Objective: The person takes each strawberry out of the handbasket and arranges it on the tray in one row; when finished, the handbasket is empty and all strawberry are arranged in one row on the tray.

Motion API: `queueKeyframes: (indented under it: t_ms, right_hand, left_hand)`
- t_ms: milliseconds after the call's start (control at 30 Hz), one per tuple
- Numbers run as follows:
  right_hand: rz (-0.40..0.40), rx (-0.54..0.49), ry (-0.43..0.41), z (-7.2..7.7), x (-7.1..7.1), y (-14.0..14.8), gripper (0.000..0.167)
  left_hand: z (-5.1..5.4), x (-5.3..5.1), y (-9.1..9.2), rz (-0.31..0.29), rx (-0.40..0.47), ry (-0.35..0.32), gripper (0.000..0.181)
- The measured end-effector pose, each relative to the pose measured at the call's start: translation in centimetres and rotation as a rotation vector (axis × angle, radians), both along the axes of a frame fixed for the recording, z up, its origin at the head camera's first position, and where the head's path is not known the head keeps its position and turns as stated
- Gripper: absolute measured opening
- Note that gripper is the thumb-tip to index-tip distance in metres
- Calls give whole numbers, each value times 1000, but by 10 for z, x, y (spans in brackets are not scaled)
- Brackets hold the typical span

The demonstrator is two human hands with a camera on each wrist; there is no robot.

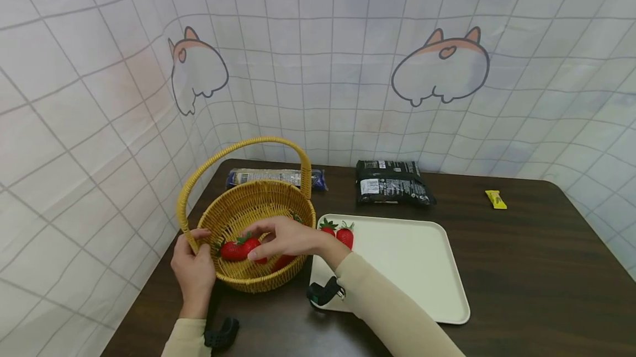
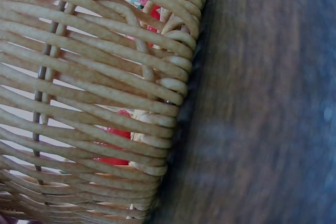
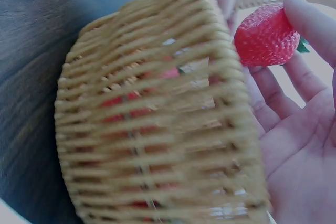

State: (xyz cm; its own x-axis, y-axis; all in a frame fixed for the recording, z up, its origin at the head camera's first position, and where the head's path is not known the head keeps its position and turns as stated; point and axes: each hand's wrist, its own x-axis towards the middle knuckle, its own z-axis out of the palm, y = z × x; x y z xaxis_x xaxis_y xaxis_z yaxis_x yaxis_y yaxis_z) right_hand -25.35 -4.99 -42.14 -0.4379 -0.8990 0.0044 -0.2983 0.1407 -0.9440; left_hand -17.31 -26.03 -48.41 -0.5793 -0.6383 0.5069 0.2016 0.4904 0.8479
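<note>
A yellow wicker basket (image 1: 238, 202) with a tall handle holds several red strawberries (image 1: 232, 251). My left hand (image 1: 195, 268) grips the basket's left side at the foot of the handle. Over the basket's right rim reaches my right hand (image 1: 285, 236); in the right wrist view this hand (image 3: 299, 124) pinches a strawberry (image 3: 266, 36) between thumb and fingers, just inside the rim. The left wrist view shows the basket's woven wall (image 2: 94, 77) close up, with red showing through its gaps. Two strawberries (image 1: 345, 235) lie at the left end of a white tray (image 1: 397, 257).
Behind the basket lies a blue-and-clear long package (image 1: 318, 179). A black package (image 1: 392, 183) is behind the tray, and a small yellow packet (image 1: 496, 200) lies at the right on the dark table (image 1: 526, 268). A patterned cloth hangs behind the table.
</note>
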Motion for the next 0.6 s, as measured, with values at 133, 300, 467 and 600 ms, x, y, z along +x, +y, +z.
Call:
queueKeyframes:
  t_ms: [133, 300, 467, 600]
  right_hand:
    - [-38, -54, -46, 4, 1, 15, 39]
    - [-80, -84, -112, 7, 4, 36, 37]
    - [-138, -93, -142, 3, 4, 57, 42]
    - [-186, -89, -136, -2, 4, 74, 44]
  left_hand:
    - [1, 1, 0, 3, 2, -11, 26]
    - [1, 0, 1, 3, 8, -16, 26]
    - [2, 2, 1, 9, -8, -28, 26]
    - [2, 2, 1, 9, -15, -37, 25]
